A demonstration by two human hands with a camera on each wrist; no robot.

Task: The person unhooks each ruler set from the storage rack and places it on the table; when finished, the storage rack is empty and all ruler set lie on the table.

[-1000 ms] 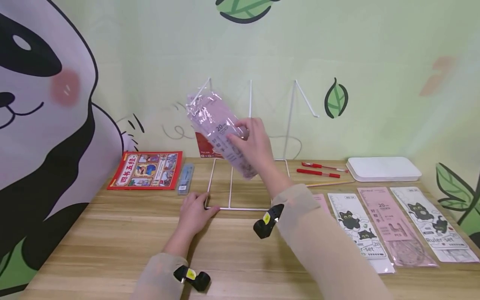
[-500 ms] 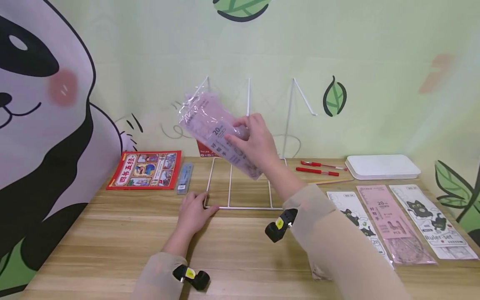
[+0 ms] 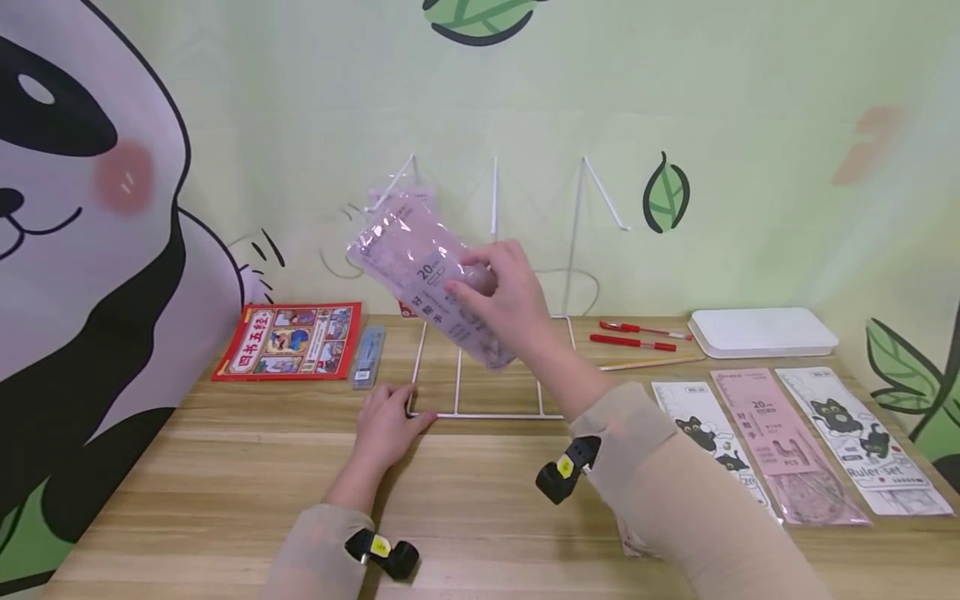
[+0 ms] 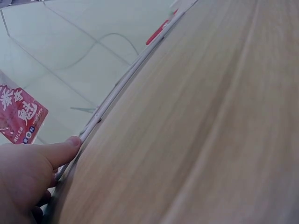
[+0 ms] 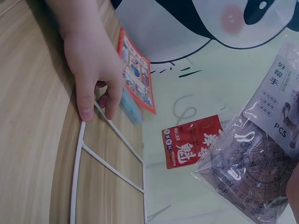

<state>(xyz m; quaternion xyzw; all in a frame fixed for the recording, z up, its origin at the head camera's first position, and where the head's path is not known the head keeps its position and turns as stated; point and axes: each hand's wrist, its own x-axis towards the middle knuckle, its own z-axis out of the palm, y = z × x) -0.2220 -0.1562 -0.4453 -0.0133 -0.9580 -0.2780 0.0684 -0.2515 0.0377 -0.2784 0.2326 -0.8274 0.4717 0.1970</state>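
My right hand (image 3: 506, 287) pinches a pink ruler-set packet (image 3: 420, 271) by its lower part, thumb in front. The packet tilts up to the left, its top just below the tip of the left hook (image 3: 390, 188) of a white wire display rack (image 3: 495, 416). A clear protractor (image 5: 247, 172) shows through its plastic in the right wrist view. Behind it hangs a red ruler packet (image 5: 180, 144), mostly hidden in the head view. My left hand (image 3: 390, 429) grips the front left corner of the rack's base, thumb on the front bar.
Left of the rack lie a red book (image 3: 288, 342) and a narrow blue-grey case (image 3: 367, 358). To the right are red pens (image 3: 633, 342), a pencil (image 3: 652, 363), a white case (image 3: 763, 333) and several ruler-set packets (image 3: 776, 446). A printed backdrop (image 3: 300, 167) stands behind.
The right hand has drawn the packet left and slightly down, so its top now sits below the left hook's tip. The left hand stays on the rack's corner.
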